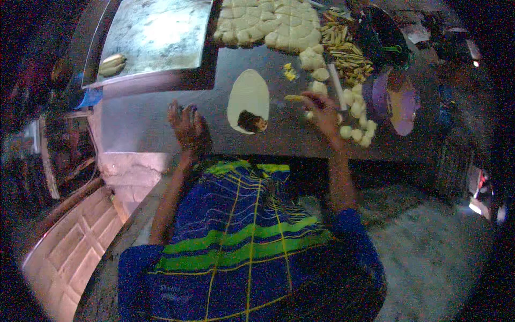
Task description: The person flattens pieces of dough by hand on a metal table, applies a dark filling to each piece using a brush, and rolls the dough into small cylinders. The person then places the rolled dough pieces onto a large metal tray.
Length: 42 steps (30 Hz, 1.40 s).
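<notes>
An oval sheet of pale dough (pixel 247 94) lies flat on the metal worktop (pixel 134 126), with a dark filling (pixel 251 121) on its lower part. To its right, my right hand (pixel 322 112) pinches a yellow strip (pixel 293 98) between thumb and fingers, held beside the sheet. My left hand (pixel 188 126) is on the other side, low over the worktop, its fingers apart and slightly bent with nothing visible in them. A small yellow lump (pixel 290 72) sits above the right hand. Several small dough pieces (pixel 355 134) and a pale rolling pin (pixel 336 83) lie at the right.
A metal tray (pixel 155 32) with shaped dough (pixel 111 64) stands at the back left, a large scored dough slab (pixel 265 21) at the back middle. Yellow strips (pixel 343 48) are heaped beside it. A purple container (pixel 378 96) is at the far right. My patterned cloth covers my lap below.
</notes>
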Available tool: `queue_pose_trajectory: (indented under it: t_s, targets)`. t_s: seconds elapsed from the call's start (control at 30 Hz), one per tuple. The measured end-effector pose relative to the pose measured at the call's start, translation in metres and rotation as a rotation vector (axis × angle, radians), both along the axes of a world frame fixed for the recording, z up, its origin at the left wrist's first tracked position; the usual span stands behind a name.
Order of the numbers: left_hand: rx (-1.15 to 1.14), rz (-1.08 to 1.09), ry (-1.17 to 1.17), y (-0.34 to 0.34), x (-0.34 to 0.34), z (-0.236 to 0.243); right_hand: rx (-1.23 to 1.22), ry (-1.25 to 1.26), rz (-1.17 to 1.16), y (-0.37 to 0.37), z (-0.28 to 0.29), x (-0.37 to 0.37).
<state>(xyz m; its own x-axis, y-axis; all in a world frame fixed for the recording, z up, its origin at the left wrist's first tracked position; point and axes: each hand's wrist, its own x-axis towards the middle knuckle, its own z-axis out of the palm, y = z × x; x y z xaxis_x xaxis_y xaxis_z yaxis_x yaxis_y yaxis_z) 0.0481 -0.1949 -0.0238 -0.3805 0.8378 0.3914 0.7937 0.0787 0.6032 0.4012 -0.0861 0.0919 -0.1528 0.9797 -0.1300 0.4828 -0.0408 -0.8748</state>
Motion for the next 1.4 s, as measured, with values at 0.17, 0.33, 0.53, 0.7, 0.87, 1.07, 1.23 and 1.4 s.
queue_pose_trajectory:
  t_s: [0.17,0.33,0.53,0.7,0.87,1.07,1.23,1.4]
  targets:
    - [0.009,-0.224,-0.056,-0.022,0.006,0.002,0.284,-0.057,0.17,-0.052,-0.052,-0.077]
    - [-0.107,-0.567,0.005,-0.028,0.019,-0.011,0.271,-0.098,0.205,-0.053,-0.068,-0.09]
    - [-0.021,-0.667,0.115,-0.018,0.029,-0.022,0.401,-0.168,0.226,-0.061,-0.092,-0.08]
    - [0.005,-0.78,0.14,-0.003,0.034,-0.037,0.519,-0.347,0.16,-0.064,-0.097,-0.081]
    - [-0.002,-0.777,0.19,-0.01,0.041,-0.038,0.622,-0.37,0.243,-0.099,-0.109,-0.061]
    - [-0.011,-0.795,0.194,-0.011,0.035,-0.048,0.755,-0.539,0.262,-0.101,-0.107,-0.074]
    - [0.035,-0.806,0.241,-0.002,0.036,-0.039,0.73,-0.623,0.242,-0.097,-0.132,-0.079]
    - [-0.265,-0.783,-0.079,0.013,0.036,-0.004,0.465,-0.383,0.269,-0.078,-0.083,-0.08]
